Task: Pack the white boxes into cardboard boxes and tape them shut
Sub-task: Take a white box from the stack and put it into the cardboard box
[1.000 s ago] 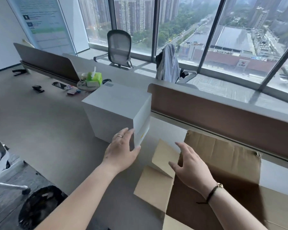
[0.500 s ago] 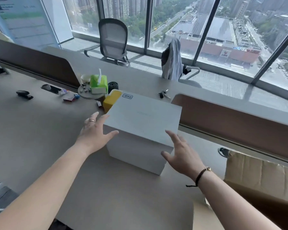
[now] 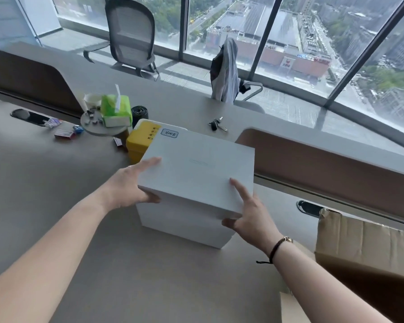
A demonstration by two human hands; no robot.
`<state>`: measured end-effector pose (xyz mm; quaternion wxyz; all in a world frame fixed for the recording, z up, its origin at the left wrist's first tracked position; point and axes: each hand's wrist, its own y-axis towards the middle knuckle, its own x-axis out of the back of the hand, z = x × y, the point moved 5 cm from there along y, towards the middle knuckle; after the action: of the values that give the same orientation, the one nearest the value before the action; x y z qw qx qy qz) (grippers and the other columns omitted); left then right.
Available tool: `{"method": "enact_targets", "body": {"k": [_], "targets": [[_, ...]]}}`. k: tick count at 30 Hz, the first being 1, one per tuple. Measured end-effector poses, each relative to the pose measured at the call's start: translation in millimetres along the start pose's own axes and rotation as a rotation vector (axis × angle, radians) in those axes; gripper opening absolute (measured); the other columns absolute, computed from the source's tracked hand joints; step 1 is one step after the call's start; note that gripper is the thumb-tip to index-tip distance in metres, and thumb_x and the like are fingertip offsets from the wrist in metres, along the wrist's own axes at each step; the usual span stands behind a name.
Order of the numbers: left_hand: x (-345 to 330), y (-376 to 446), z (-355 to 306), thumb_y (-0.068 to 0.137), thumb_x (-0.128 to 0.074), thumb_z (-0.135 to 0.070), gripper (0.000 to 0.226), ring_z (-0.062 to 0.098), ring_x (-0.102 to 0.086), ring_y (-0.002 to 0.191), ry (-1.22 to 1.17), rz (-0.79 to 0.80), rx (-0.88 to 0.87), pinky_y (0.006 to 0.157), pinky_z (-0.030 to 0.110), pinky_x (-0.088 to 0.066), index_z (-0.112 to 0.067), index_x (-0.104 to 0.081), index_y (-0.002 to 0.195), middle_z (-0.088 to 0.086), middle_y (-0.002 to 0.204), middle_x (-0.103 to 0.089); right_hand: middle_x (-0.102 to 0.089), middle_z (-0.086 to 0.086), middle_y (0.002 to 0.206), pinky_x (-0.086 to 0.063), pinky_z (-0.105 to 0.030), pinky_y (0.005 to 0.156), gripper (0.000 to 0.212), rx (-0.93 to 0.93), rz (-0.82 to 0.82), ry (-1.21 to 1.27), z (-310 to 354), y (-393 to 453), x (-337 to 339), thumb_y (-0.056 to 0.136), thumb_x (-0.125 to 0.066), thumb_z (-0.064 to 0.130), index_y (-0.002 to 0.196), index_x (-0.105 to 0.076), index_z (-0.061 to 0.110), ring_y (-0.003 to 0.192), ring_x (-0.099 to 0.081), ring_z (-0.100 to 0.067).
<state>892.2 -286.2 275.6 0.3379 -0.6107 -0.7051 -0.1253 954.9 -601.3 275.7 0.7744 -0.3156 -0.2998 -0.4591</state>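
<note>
The top white box (image 3: pixel 196 169) sits on a second white box (image 3: pixel 184 222) on the worktop (image 3: pixel 44 183), a yellow container (image 3: pixel 140 141) just behind the stack. Half a second ago both hands only flanked it; now the left hand (image 3: pixel 126 185) and right hand (image 3: pixel 250 217) clamp its near corners, fingers (image 3: pixel 239 190) spread on the lid and thumbs pressed to the front face. That suggests the lift is about to start. The cardboard box (image 3: pixel 364 248) stands open at the right, near the stack, with bare worktop between. Its raised flap is the edge to clear; the brown divider (image 3: pixel 336 171) limits room behind.
</note>
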Motion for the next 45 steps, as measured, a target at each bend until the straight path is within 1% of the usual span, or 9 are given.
{"method": "enact_targets", "body": {"k": [5, 14, 21, 23, 30, 33, 38, 41, 45], "targets": [[-6, -4, 3, 0.054, -0.101, -0.024, 0.109, 0.006, -0.064, 0.113, -0.103, -0.048, 0.009, 0.107, 0.027, -0.043, -0.056, -0.046, 0.142, -0.022, 0.128, -0.059, -0.042, 0.007, 0.136, -0.032, -0.015, 0.100, 0.105, -0.029, -0.053, 0.159, 0, 4, -2, 0.069, -0.090, 0.009, 0.150, -0.036, 0.047, 0.116, -0.043, -0.004], [-21, -45, -33, 0.058, -0.099, -0.029, 0.114, -0.002, -0.042, 0.121, -0.036, -0.164, -0.068, 0.103, 0.017, -0.031, -0.040, -0.038, 0.153, -0.023, 0.137, -0.042, -0.045, 0.015, 0.129, -0.051, -0.037, 0.105, 0.106, -0.006, -0.064, 0.244, -20, 0, 12, 0.052, -0.095, 0.027, 0.138, -0.044, 0.062, 0.111, -0.066, -0.014], [-19, -61, -76, 0.056, -0.099, -0.028, 0.110, -0.009, -0.039, 0.126, 0.025, -0.275, -0.209, 0.095, -0.011, -0.016, -0.031, -0.045, 0.151, -0.018, 0.143, -0.044, -0.045, 0.016, 0.130, -0.028, 0.001, 0.097, 0.098, 0.094, -0.183, 0.235, -16, -31, 59, 0.059, -0.099, 0.018, 0.140, -0.052, 0.047, 0.119, -0.045, 0.006], [-19, -65, -99, 0.055, -0.099, -0.029, 0.110, -0.008, -0.037, 0.131, 0.056, -0.311, -0.276, 0.099, -0.009, -0.015, -0.030, -0.045, 0.151, -0.016, 0.146, -0.041, -0.048, 0.012, 0.133, -0.027, 0.007, 0.092, 0.098, 0.105, -0.234, 0.239, -17, -43, 79, 0.057, -0.099, 0.019, 0.138, -0.052, 0.049, 0.113, -0.047, 0.011], [-56, -87, -185, 0.055, -0.098, -0.041, 0.114, 0.016, -0.033, 0.148, 0.170, -0.316, -0.380, 0.109, 0.006, -0.019, -0.037, -0.041, 0.153, 0.018, 0.151, -0.048, -0.052, 0.011, 0.127, -0.035, -0.012, 0.102, 0.101, 0.103, -0.368, 0.241, -59, -99, 145, 0.052, -0.101, 0.023, 0.131, -0.050, 0.060, 0.122, -0.049, -0.003], [-87, -100, -221, 0.056, -0.097, -0.043, 0.112, 0.019, -0.043, 0.141, 0.202, -0.278, -0.406, 0.106, 0.011, -0.026, -0.035, -0.041, 0.153, 0.015, 0.150, -0.050, -0.054, 0.010, 0.127, -0.038, -0.020, 0.105, 0.101, 0.090, -0.402, 0.234, -93, -129, 167, 0.051, -0.101, 0.025, 0.134, -0.052, 0.055, 0.122, -0.050, -0.006], [-145, -120, -269, 0.056, -0.096, -0.044, 0.113, 0.023, -0.050, 0.134, 0.230, -0.222, -0.403, 0.110, 0.029, -0.039, -0.036, -0.040, 0.153, 0.012, 0.149, -0.051, -0.052, 0.012, 0.131, -0.030, -0.004, 0.094, 0.101, 0.055, -0.416, 0.269, -157, -174, 193, 0.053, -0.101, 0.026, 0.136, -0.051, 0.055, 0.126, -0.046, -0.002], [-186, -140, -295, 0.057, -0.096, -0.041, 0.112, 0.022, -0.051, 0.130, 0.259, -0.209, -0.392, 0.103, 0.021, -0.037, -0.037, -0.039, 0.153, 0.012, 0.144, -0.054, -0.051, 0.016, 0.131, -0.030, -0.012, 0.101, 0.101, 0.032, -0.408, 0.294, -197, -205, 211, 0.053, -0.101, 0.026, 0.135, -0.051, 0.056, 0.124, -0.046, 0.002], [-242, -166, -323, 0.058, -0.096, -0.040, 0.111, 0.018, -0.052, 0.130, 0.280, -0.191, -0.388, 0.100, 0.018, -0.036, -0.036, -0.039, 0.154, 0.004, 0.147, -0.053, -0.053, 0.018, 0.131, -0.030, -0.001, 0.096, 0.101, 0.019, -0.391, 0.325, -252, -239, 228, 0.051, -0.101, 0.025, 0.137, -0.054, 0.051, 0.121, -0.047, 0.011]]}}
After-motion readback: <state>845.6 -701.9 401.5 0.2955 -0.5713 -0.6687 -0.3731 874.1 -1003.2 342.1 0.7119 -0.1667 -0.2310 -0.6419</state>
